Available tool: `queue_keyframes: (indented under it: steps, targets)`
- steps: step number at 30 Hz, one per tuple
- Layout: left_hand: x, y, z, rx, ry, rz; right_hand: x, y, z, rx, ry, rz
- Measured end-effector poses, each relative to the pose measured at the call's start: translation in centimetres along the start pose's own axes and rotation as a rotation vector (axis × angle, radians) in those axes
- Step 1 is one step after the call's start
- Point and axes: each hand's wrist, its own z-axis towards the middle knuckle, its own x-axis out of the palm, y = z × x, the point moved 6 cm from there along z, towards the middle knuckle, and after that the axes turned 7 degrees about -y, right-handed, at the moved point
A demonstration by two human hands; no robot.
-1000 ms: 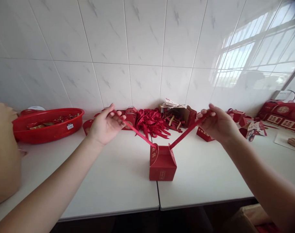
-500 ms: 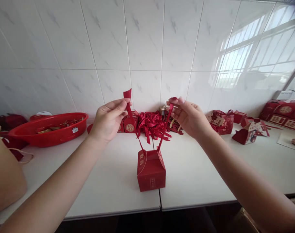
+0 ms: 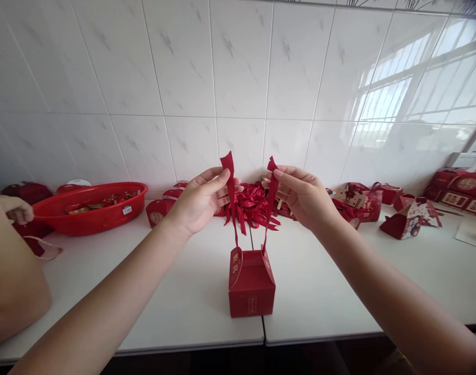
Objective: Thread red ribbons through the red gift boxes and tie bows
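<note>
A small red gift box [image 3: 252, 299] with gold print stands upright near the table's front edge, across the seam. A red ribbon [image 3: 266, 229] runs up from its two top flaps. My left hand [image 3: 204, 200] pinches one end of it between thumb and fingers, with the tip sticking up above. The other end is pinched in my right hand [image 3: 300, 195] at about the same height. Both ends are held up above the box, apart from each other. Behind my hands lies a heap of loose red ribbons [image 3: 253, 203].
A red plastic basin [image 3: 93, 221] with small wrapped items stands at the left, another person's arm [image 3: 14, 271] beside it. More red boxes [image 3: 157, 212] line the wall. At the right are patterned boxes [image 3: 404, 221] and larger red packages [image 3: 462, 187]. A tiled wall [image 3: 238, 78] rises behind.
My hands have come closer together, each still pinching its ribbon end. The whole view has shifted slightly. At the left, the other person's hand has come into view by the basin.
</note>
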Motion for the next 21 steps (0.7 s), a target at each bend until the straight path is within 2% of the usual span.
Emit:
queue_keyframes:
  steps: [3, 7, 14, 18, 21]
  targets:
    - [0.7, 0.0, -0.1, 0.029, 0.042, 0.028, 0.3, -0.2, 0.0, 0.021, 0.009, 0.027]
    - [1.6, -0.2, -0.5, 0.077, 0.049, 0.177, 0.7, -0.1, -0.1, -0.045, 0.017, -0.013]
    - [1.9, -0.4, -1.4, 0.139, -0.02, 0.496, 2.7, -0.5, -2.0, -0.05, 0.231, -0.16]
    - [1.9, -0.3, -1.8, 0.189, -0.039, 0.665, 2.5, -0.8, -2.2, -0.083, 0.162, -0.211]
    - [1.9, -0.1, -2.0, 0.163, -0.02, 0.668, 2.0, -1.5, -1.9, -0.082, 0.102, -0.286]
